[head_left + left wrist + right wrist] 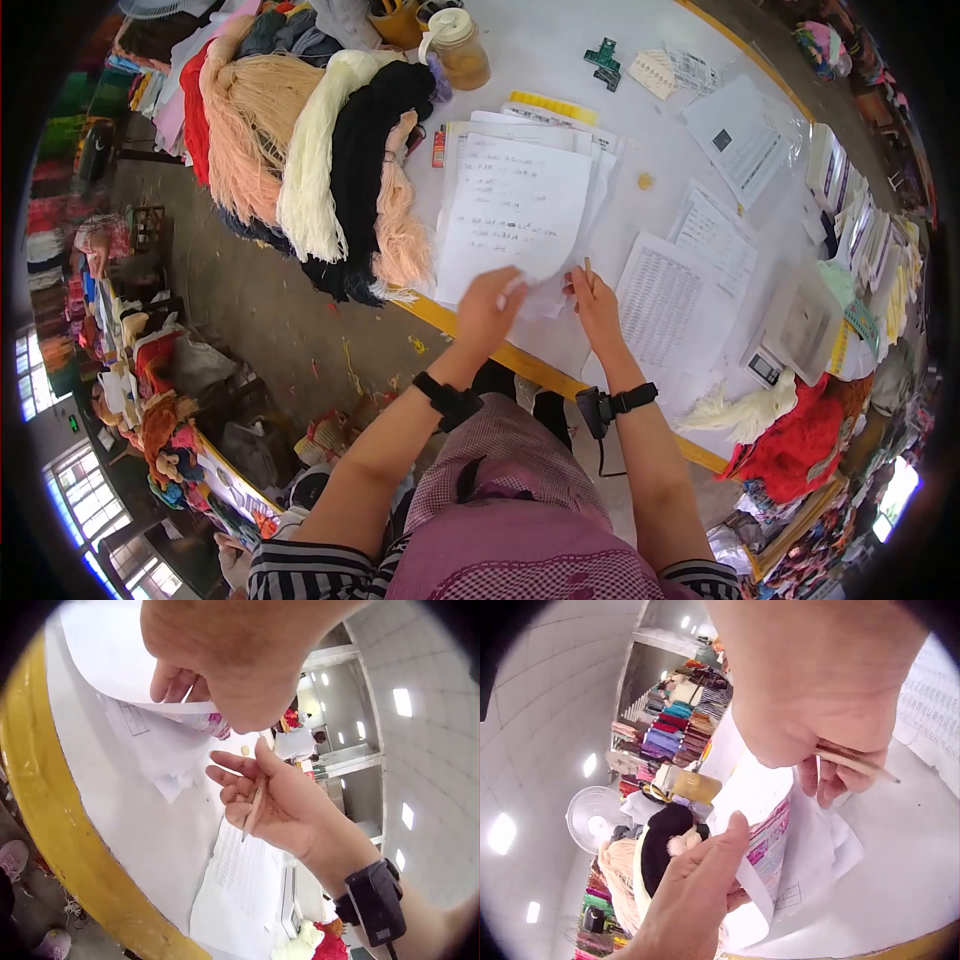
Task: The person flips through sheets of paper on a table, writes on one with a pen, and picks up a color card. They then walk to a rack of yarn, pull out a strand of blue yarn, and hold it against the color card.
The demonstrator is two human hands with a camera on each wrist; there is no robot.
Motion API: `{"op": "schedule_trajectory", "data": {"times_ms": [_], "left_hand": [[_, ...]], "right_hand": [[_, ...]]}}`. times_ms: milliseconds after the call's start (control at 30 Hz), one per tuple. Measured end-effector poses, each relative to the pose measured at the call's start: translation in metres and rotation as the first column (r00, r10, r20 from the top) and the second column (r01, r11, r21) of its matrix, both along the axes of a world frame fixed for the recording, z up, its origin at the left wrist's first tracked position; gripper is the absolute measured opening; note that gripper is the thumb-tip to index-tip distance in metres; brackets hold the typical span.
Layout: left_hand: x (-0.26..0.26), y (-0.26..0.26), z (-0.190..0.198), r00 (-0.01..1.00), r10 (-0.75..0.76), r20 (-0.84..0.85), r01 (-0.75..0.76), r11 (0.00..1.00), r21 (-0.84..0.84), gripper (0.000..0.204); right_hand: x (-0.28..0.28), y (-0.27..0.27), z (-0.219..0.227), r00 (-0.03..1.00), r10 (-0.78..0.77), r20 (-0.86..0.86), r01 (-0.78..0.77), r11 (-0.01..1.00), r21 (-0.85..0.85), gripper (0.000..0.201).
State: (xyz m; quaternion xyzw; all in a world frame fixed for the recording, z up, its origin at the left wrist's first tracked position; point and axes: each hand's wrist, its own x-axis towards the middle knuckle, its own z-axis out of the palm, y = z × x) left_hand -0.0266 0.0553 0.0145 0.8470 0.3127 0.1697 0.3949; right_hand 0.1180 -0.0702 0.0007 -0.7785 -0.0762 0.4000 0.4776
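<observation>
My left hand is at the near edge of a handwritten sheet of paper. It holds the lifted, curling edge, with thumb and fingers around it in the right wrist view. Under that sheet lie more papers, and a pink-patterned page shows beneath the curl. My right hand is beside the stack, just right of the raised edge. A slim wooden pencil is held in its curled fingers, the tip pointing away from the palm.
Hanks of yarn in red, peach, cream and black drape over the table's left edge. A jar of amber liquid stands behind the papers. Printed sheets lie at right, near a grey scale and red yarn.
</observation>
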Motion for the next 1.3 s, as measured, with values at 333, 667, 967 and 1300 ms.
{"op": "schedule_trajectory", "data": {"times_ms": [333, 667, 967, 1300], "left_hand": [[-0.020, 0.052, -0.012, 0.998, 0.025, -0.051, -0.023, 0.999, 0.028, 0.032], [-0.010, 0.066, -0.040, 0.929, 0.307, -0.207, -0.326, 0.943, -0.065, 0.038], [0.007, 0.063, -0.037, 0.907, 0.357, -0.224, -0.388, 0.915, -0.113, 0.033], [0.012, 0.070, -0.051, 0.917, 0.351, -0.192, -0.375, 0.921, -0.108, 0.017]], "right_hand": [[0.008, 0.019, 0.007, 0.981, -0.122, -0.148, 0.107, 0.988, -0.107, 0.044], [0.027, -0.038, -0.023, 0.944, -0.056, 0.325, 0.101, 0.987, -0.123, 0.018], [0.059, -0.075, -0.021, 0.953, -0.114, 0.281, 0.124, 0.992, -0.019, 0.012], [0.045, -0.040, -0.020, 0.977, 0.089, 0.193, -0.055, 0.983, -0.175, 0.015]]}}
